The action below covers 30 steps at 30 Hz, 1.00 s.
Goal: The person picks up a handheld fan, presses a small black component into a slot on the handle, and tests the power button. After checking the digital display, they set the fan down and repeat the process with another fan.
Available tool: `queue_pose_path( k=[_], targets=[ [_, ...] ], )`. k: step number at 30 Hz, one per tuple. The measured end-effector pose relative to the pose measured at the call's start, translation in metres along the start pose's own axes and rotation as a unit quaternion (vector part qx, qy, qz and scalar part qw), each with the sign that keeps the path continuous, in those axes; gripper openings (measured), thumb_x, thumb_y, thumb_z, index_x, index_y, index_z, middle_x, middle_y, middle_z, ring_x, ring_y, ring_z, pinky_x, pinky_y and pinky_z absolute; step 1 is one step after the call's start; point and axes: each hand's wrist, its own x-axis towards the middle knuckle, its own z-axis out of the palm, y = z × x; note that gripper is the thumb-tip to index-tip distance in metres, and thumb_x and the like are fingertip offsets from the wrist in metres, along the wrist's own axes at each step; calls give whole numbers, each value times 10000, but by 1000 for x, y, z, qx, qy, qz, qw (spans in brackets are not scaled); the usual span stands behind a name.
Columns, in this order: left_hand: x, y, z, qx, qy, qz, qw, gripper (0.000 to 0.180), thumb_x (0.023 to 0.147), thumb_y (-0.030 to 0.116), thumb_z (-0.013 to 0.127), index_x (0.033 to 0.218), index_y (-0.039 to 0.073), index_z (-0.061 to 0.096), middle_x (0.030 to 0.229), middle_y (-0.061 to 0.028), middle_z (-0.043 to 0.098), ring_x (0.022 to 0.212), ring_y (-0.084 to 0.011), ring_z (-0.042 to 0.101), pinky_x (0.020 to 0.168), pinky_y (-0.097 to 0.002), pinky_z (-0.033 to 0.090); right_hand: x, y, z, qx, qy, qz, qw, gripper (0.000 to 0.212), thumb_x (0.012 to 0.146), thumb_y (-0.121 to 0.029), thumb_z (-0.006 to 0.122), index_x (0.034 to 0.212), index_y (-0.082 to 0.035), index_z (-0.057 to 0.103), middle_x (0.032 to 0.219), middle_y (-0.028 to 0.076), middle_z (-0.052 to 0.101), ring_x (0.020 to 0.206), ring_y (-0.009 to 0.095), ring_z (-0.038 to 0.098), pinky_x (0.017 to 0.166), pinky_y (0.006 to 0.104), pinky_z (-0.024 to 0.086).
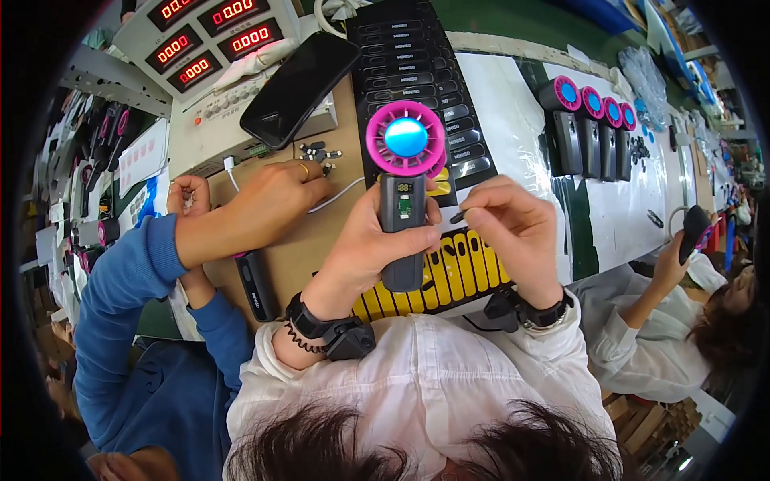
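Note:
My left hand (pixel 365 244) is wrapped round the dark grey handle of a handheld fan (pixel 403 268), held upright. Its round pink head has a shiny blue centre. A small display and a green circuit board (pixel 405 208) show through an opening in the handle's front. Just to the right, my right hand (pixel 513 220) pinches a small black piece (pixel 458 216) between thumb and finger, apart from the handle. Beneath both hands lie yellow strips with dark cutouts (pixel 461 268), in a row. A sheet of black strips (pixel 401 60) reaches away behind the fan.
At left, a co-worker's hand (pixel 297 192) reaches over small dark parts (pixel 317 152). A black phone (pixel 301 88) leans against a box with red displays (pixel 216 40). Another fan (pixel 257 284) lies nearby. Several fans (pixel 589 144) stand at right, near another person's hand (pixel 670 260).

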Motion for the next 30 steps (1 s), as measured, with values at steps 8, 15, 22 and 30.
queue_pose_path(
  k=[8,15,22,30],
  targets=[
    [-1,-1,-7,-76,-63,-32,995,535,700,18,645,1171,-3,392,933,-90,550,791,-176,601,715,-299,492,28,-26,12,-7,-94,53,994,84,811,13,600,886,48,616,861,73,591,715,102,572,641,228,462],
    [-4,5,-5,-59,-54,-33,996,542,698,62,617,1178,-6,376,973,-91,533,817,-171,598,740,-310,495,31,-27,17,12,-97,120,988,86,792,18,616,873,44,625,832,56,594,624,87,554,597,231,456],
    [-3,6,-8,-61,-70,-25,995,509,701,59,593,1162,-12,389,965,-100,549,818,-167,599,754,-304,491,34,-24,21,-128,-68,-46,988,112,742,42,643,847,10,660,790,53,586,617,81,549,554,211,420],
    [-4,4,-10,-87,-63,-30,994,474,708,37,561,1148,-23,394,944,-110,568,819,-177,605,752,-303,486,24,-21,29,-157,-24,-84,984,160,718,54,652,868,4,674,770,63,571,623,97,560,560,223,438]
  ],
)
